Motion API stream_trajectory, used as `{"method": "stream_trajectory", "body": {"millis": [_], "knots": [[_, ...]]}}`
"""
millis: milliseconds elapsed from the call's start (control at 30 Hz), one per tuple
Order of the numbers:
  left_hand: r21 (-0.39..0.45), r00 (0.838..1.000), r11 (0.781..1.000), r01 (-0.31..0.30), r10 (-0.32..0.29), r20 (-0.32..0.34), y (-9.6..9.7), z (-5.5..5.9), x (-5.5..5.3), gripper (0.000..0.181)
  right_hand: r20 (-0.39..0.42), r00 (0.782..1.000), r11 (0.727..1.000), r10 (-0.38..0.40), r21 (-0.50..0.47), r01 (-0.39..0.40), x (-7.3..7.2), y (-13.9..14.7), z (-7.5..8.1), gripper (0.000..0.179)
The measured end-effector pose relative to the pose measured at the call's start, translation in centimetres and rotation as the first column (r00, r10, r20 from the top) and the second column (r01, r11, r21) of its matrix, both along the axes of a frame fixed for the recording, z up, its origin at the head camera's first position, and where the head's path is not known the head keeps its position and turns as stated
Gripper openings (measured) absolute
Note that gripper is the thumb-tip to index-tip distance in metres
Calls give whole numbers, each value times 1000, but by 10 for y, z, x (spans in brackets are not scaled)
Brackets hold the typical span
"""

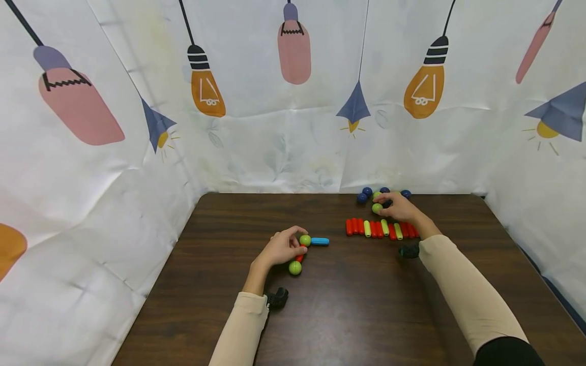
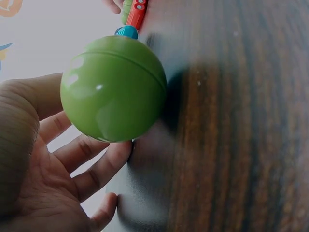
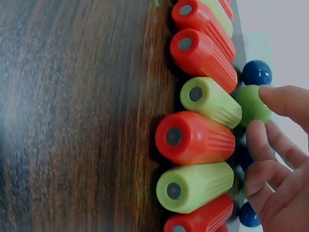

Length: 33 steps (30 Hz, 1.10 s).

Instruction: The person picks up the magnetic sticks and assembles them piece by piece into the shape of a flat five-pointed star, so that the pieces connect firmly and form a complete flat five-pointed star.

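My left hand (image 1: 280,249) holds a joined ball-and-rod piece on the table, its thumb at the red rod (image 1: 299,255) and its fingertips by the far green ball (image 1: 305,240). A blue rod (image 1: 320,241) extends right from that ball. At the red rod's near end sits another green ball (image 1: 295,268), which looms large in the left wrist view and partly hides the fingers. Toward the back right, my right hand (image 1: 397,206) pinches a green ball (image 3: 255,105) between thumb and fingertip. That ball is just behind a row of rods.
Red and light green rods (image 1: 368,229) with grey end discs lie side by side below the right hand. Several dark blue balls (image 1: 362,198) and another green ball (image 1: 377,195) sit along the brown table's (image 1: 348,305) back edge. A printed white curtain (image 1: 284,147) hangs behind.
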<state>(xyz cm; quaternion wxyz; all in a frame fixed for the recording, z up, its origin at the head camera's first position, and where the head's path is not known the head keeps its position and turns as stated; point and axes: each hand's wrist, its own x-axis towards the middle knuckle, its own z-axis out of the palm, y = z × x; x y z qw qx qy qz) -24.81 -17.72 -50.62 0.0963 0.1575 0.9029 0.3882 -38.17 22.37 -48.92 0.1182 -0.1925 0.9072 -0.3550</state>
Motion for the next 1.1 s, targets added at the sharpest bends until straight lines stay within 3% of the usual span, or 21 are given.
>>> {"method": "stream_trajectory", "body": {"millis": [367,767,1100], "knots": [[3,1000,1000,-9,9,-2,-1,-1,0,40,60,998,998,24,61,-27,-3,-8,-1,43],[5,1000,1000,-15,15,7,-1,-3,-2,40,49,999,998,23,50,-26,-2,-11,-1,39],[-2,999,999,-37,37,9,0,-3,-1,39,50,999,998,1,-61,2,9,-14,7,38]]}}
